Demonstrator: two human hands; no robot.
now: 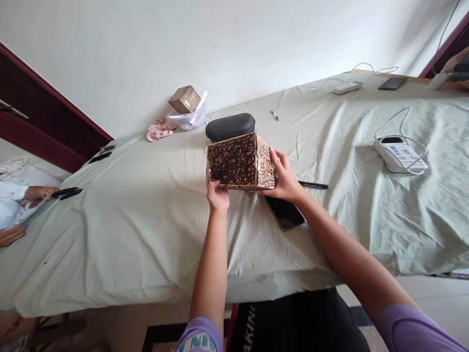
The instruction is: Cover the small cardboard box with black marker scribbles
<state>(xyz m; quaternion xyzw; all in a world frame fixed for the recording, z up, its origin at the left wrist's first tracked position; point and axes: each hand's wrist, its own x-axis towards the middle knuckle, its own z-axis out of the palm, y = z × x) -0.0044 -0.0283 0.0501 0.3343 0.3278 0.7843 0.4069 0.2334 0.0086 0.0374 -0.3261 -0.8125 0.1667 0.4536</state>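
Note:
Between my two hands is a cardboard box [234,161], tilted, its faces covered in black looping scribbles. My left hand [217,194] grips its lower left corner, with the thumb on the front face. Around the right end wraps my right hand [285,178], fingers on the side face. Just behind the box lies a black oval hard case [230,126]. A dark smartphone [286,213] rests on the cloth below my right hand, partly covered by it. Beyond that hand a black pen [314,185] sticks out; its other end is hidden.
Pale green cloth [146,230] covers the long table. Toward the wall are a small brown box [185,99] on a plastic container [194,119], a pink cloth [160,129] and a marker [274,115]. A white device [399,154] stands right. Another person's hand [40,192] is at left.

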